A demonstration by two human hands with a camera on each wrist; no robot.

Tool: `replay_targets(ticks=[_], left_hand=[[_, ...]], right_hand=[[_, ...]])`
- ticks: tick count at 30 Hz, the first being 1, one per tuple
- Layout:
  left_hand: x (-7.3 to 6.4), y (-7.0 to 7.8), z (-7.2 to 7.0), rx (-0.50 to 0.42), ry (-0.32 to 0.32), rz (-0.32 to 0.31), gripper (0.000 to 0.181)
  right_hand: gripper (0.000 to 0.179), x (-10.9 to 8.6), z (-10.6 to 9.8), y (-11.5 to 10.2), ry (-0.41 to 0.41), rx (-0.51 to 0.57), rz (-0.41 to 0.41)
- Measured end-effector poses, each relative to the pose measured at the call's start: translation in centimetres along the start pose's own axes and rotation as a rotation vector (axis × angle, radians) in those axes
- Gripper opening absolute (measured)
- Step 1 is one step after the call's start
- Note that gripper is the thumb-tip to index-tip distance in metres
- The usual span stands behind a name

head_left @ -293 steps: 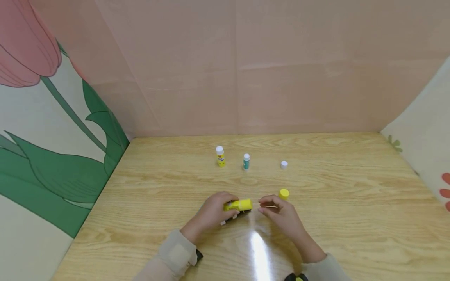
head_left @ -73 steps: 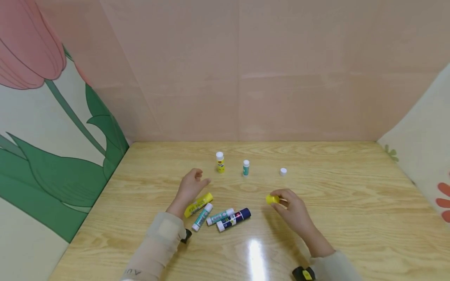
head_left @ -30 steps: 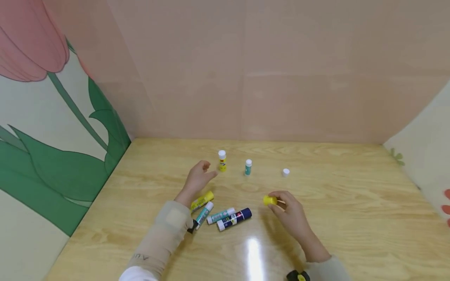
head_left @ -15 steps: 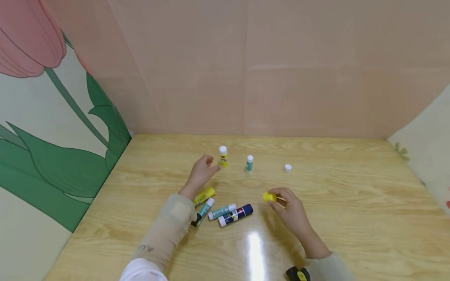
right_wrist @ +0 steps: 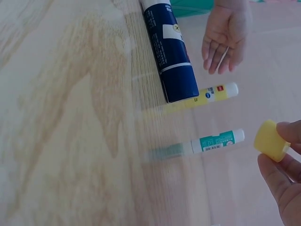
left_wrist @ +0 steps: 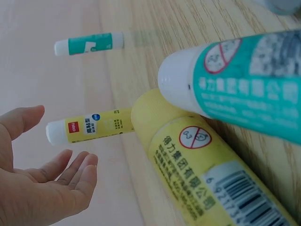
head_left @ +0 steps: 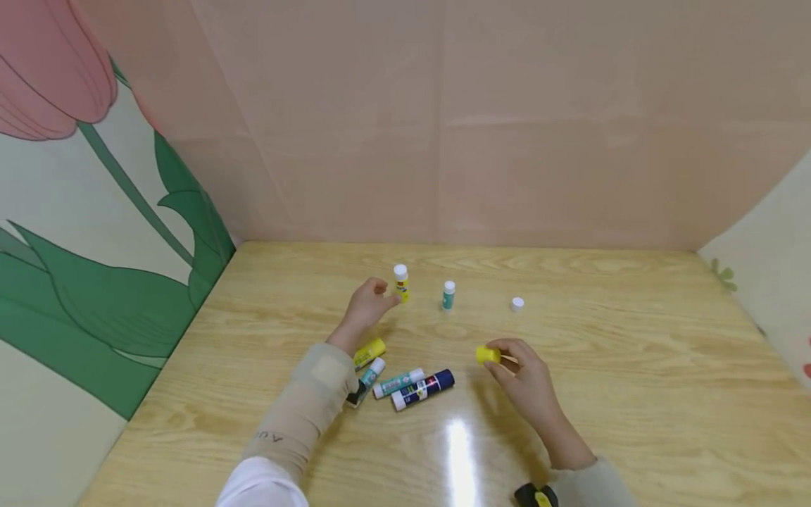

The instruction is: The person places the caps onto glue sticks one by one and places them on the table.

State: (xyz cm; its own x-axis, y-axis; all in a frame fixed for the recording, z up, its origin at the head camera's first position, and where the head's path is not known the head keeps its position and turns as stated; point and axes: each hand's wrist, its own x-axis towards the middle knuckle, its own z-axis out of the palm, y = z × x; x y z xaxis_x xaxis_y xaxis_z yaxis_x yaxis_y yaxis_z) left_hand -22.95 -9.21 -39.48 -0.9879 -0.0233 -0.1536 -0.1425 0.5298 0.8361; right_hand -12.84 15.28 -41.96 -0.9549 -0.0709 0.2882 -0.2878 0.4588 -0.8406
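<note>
My left hand reaches over the lying sticks, fingers loosely spread, right beside an upright yellow glue stick with a white cap. In the left wrist view, that stick shows between thumb and fingers, which are not closed round it. Between thumb and fingertips, my right hand pinches a yellow cap above the table; the right wrist view shows the cap too. A small teal glue stick stands upright to the right of the yellow one.
Below the left hand lie a yellow glue stick, two teal glue sticks and a navy glue stick, partly behind the left sleeve. A white cap sits at the back right. A pink backdrop rises behind the table.
Earlier my left hand held the yellow glue stick; it now lies among others. My right hand has picked up the yellow cap. My left hand has moved forward to the upright yellow stick.
</note>
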Motion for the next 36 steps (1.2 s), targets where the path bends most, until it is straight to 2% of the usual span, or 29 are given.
replay_targets(ticks=[8,16,23,36], left_hand=[[0.3,0.0,0.3,0.001,-0.020,-0.006,0.049],[1.1,0.0,0.6,0.001,0.013,0.002,0.048],[1.5,0.2,0.8,0.002,0.016,-0.005,0.046],[2.5,0.1,1.2,0.020,0.037,0.025,0.042]], right_hand=[[0.023,-0.1,0.2,0.0,0.018,0.015,0.005],[0.023,-0.2,0.2,-0.1,0.018,0.019,0.004],[0.023,-0.5,0.3,0.0,0.010,0.020,0.023],[0.022,-0.6,0.4,0.5,0.024,0.042,-0.009]])
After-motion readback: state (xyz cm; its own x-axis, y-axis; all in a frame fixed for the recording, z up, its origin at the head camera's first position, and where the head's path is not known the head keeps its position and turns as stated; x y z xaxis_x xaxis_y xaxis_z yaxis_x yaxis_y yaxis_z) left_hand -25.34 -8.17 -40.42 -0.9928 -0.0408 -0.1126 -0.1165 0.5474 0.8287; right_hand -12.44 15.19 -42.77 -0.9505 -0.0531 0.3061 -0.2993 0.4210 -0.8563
